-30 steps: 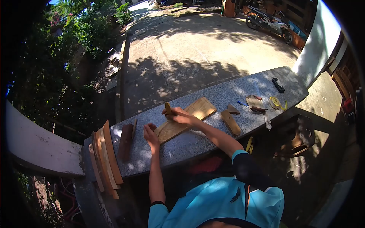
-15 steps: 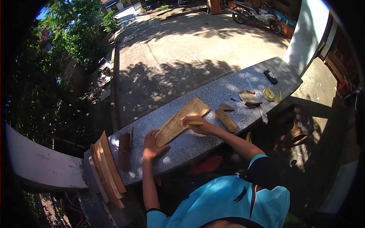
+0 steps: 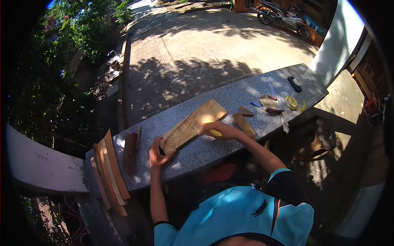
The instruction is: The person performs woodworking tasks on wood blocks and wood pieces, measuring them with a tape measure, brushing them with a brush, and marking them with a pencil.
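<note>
A flat wooden board (image 3: 193, 125) lies slanted across the grey speckled stone bench. At the board's near-left end is my left hand (image 3: 158, 153), gripping it with the thumb along the near edge and the fingers around the far corner. Over the board's near edge, toward its right half, my right hand (image 3: 217, 130) is closed around a slim yellow tool (image 3: 215, 133). Only the tool's yellow end shows; its tip is hidden by the fingers. Right of that hand lie a small wooden block (image 3: 244, 125) and a triangular wood offcut (image 3: 246, 111).
Left on the bench (image 3: 180, 170) are a dark brown wood piece (image 3: 130, 153) and a thin stick (image 3: 138, 136). Several long wood strips (image 3: 113, 164) hang over its left end. Farther right lie a blue pen (image 3: 257, 105), yellow tape measure (image 3: 291, 103) and black clamp-like tool (image 3: 294, 84).
My left hand has shifted around the board's end, and the board has turned slightly. My right hand has moved a little right, with the yellow tool now angled differently. The camera view has shifted slightly.
</note>
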The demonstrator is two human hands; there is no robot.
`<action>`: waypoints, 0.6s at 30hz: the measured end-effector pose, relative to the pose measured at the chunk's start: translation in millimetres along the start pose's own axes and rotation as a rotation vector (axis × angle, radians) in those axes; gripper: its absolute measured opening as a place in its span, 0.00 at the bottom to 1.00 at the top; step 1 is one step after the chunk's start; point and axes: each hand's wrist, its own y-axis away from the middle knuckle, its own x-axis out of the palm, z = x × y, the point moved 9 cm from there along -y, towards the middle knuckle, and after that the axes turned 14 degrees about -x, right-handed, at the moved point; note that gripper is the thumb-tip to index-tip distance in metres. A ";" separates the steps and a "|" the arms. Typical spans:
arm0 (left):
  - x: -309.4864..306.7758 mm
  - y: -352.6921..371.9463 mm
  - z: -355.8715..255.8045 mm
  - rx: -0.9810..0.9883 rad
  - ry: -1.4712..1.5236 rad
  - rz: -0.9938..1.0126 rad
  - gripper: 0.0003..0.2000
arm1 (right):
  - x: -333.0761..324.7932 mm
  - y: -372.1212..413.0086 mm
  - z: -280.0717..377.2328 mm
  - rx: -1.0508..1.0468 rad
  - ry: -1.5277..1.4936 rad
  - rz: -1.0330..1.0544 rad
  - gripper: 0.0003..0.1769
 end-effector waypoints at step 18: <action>-57.4 -44.9 -63.4 0.035 0.676 -0.504 0.36 | -38.5 -55.4 22.1 0.288 0.104 -0.306 0.10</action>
